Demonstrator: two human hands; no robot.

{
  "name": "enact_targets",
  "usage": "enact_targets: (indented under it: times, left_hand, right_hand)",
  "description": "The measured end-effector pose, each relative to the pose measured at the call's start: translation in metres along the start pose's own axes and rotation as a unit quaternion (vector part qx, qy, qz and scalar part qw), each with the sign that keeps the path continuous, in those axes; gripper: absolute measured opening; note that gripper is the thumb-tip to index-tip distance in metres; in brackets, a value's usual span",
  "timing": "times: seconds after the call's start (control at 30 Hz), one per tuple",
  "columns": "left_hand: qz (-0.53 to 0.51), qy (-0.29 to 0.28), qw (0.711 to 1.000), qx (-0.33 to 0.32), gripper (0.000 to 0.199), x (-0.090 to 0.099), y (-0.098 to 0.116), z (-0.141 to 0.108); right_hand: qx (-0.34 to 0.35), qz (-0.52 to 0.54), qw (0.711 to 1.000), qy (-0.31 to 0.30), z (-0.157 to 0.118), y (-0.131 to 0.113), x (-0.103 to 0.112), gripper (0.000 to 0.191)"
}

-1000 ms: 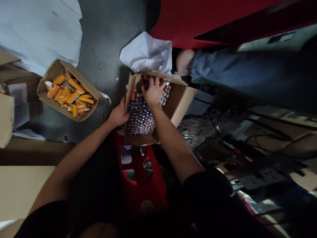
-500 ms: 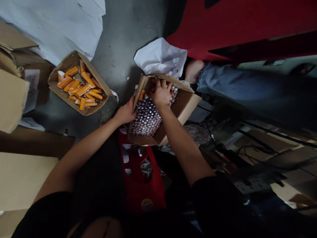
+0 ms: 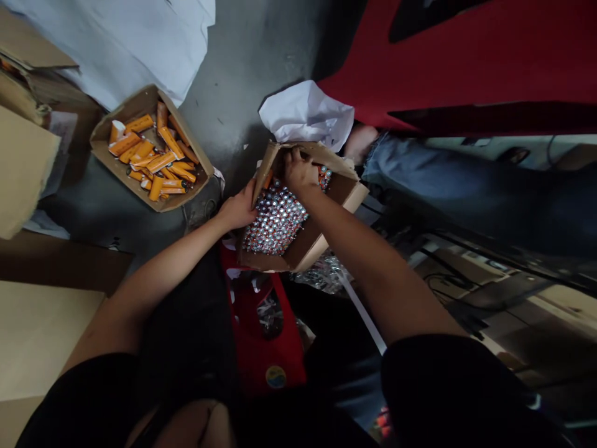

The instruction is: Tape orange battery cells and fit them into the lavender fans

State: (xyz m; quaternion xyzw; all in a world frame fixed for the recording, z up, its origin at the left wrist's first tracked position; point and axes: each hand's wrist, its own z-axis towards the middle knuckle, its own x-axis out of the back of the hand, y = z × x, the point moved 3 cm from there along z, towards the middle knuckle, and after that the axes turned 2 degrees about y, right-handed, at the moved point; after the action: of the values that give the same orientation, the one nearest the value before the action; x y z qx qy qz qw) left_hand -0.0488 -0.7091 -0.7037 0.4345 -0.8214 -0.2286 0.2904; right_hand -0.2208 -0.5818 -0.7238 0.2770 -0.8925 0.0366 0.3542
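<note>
A cardboard box [image 3: 310, 254] sits tilted in front of me, packed with upright battery cells [image 3: 276, 225] whose round metal ends face me. My left hand [image 3: 239, 208] is closed around the box's left wall. Inside the far end of the box, my right hand [image 3: 301, 174] has its fingers curled down among the cells; what they hold, if anything, is hidden. An orange cell [image 3: 267, 179] shows beside it along the left wall. Further left, a shallower cardboard box [image 3: 135, 107] holds several loose orange battery cells [image 3: 162, 160] lying on their sides.
Crumpled white paper [image 3: 305, 113] lies just beyond the box. A person's jeans-covered leg [image 3: 420, 165] is at the right, below a red surface [image 3: 489, 68]. Under the box stands a red stool [image 3: 265, 354]. More cartons [image 3: 41, 336] line the left side; white sheeting [image 3: 135, 43] lies behind.
My right hand's fingers, spread before, are now curled deeper at the box's far end. The left hand keeps its hold on the wall. The view has shifted slightly.
</note>
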Motion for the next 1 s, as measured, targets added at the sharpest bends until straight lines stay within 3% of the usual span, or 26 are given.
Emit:
enact_targets:
  times: [0.27, 0.47, 0.63, 0.73, 0.83, 0.9, 1.0]
  left_hand:
    - [-0.015, -0.004, 1.000, -0.005, 0.096, 0.002, -0.001, -0.003]
    - [-0.017, -0.006, 1.000, -0.008, 0.099, 0.000, -0.002, -0.003]
    - [-0.028, -0.002, 0.999, -0.016, 0.099, -0.001, -0.004, -0.002]
    - [-0.038, -0.008, 0.999, -0.012, 0.100, 0.000, -0.006, -0.002]
    - [-0.043, -0.010, 0.999, -0.017, 0.100, 0.001, -0.006, -0.002]
    - [-0.040, -0.003, 0.999, -0.018, 0.099, 0.001, -0.005, -0.001]
    - [-0.027, 0.000, 1.000, -0.010, 0.099, 0.000, -0.004, -0.001]
  right_hand:
    - [0.060, -0.031, 0.997, -0.025, -0.002, 0.014, 0.002, 0.044]
    - [0.234, 0.029, 0.970, -0.061, -0.013, 0.061, 0.007, 0.043]
    - [0.316, 0.039, 0.941, -0.117, 0.004, 0.081, 0.005, 0.066]
    - [0.317, 0.058, 0.939, -0.118, 0.021, 0.080, 0.003, 0.059]
    - [0.277, 0.089, 0.954, -0.067, 0.031, 0.076, 0.003, 0.052]
    - [0.257, 0.089, 0.961, -0.044, 0.030, 0.072, 0.004, 0.059]
    - [0.249, 0.040, 0.966, -0.056, 0.020, 0.058, 0.006, 0.077]
